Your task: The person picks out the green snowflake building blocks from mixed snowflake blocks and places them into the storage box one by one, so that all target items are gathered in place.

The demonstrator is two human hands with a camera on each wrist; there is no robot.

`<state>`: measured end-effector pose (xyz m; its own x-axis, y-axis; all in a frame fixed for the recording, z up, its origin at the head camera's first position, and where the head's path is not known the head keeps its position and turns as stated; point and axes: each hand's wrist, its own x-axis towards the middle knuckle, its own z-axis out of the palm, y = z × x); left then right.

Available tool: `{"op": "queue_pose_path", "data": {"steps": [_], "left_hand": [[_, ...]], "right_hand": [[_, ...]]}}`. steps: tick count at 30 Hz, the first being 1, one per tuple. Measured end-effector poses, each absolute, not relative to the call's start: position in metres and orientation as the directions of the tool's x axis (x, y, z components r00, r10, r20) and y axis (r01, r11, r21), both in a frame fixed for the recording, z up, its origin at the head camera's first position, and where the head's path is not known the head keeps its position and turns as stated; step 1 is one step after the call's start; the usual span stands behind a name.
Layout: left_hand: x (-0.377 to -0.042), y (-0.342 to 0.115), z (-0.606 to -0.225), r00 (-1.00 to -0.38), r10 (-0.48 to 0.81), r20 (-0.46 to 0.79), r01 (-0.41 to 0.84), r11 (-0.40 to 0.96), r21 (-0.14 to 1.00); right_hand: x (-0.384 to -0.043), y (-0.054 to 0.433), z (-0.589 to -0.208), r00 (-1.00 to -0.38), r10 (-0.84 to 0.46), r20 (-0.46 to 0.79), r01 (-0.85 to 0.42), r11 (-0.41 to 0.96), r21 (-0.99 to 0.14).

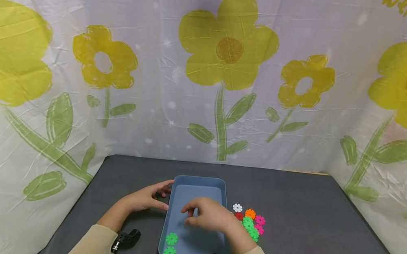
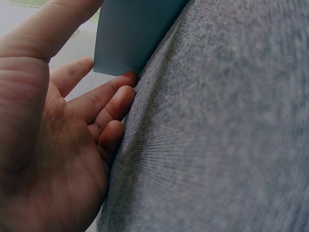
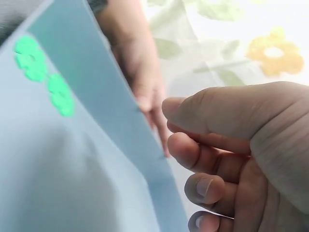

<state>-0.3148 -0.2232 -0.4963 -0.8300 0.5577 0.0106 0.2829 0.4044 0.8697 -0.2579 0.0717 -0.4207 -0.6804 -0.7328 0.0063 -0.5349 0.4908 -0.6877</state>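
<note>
Along the tray's edge [image 1: 166, 223] rests the spread left hand [image 1: 146, 199]; mid-tray hovers the right hand [image 1: 211, 215], loosely curled.

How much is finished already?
Done: two green flower-shaped pieces lie in the tray's near-left corner. Happening now: the right hand is over the tray, holding nothing that shows; the left hand is at its left side. Probably to go: the colourful pieces on the tray's right.
</note>
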Motion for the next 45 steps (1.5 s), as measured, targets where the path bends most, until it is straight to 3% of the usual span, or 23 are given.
{"op": "queue_pose_path", "data": {"steps": [18,26,35,45], "left_hand": [[-0.321,-0.226,-0.498,-0.818,0.575,0.013,0.285,0.386,0.877],[-0.324,-0.227,-0.500,-0.816,0.577,0.007,0.281,0.386,0.878],[-0.326,-0.227,-0.499,-0.815,0.580,0.006,0.278,0.382,0.881],[-0.328,-0.227,-0.494,-0.814,0.581,-0.006,0.272,0.390,0.880]], "right_hand": [[-0.276,0.135,-0.398,-0.796,-0.598,0.093,-0.436,0.461,-0.772],[-0.287,0.160,-0.399,-0.853,-0.517,0.077,-0.360,0.475,-0.803],[-0.300,0.192,-0.408,-0.887,-0.461,0.011,-0.255,0.471,-0.845],[-0.311,0.230,-0.417,-0.885,-0.466,-0.004,-0.240,0.463,-0.853]]}}
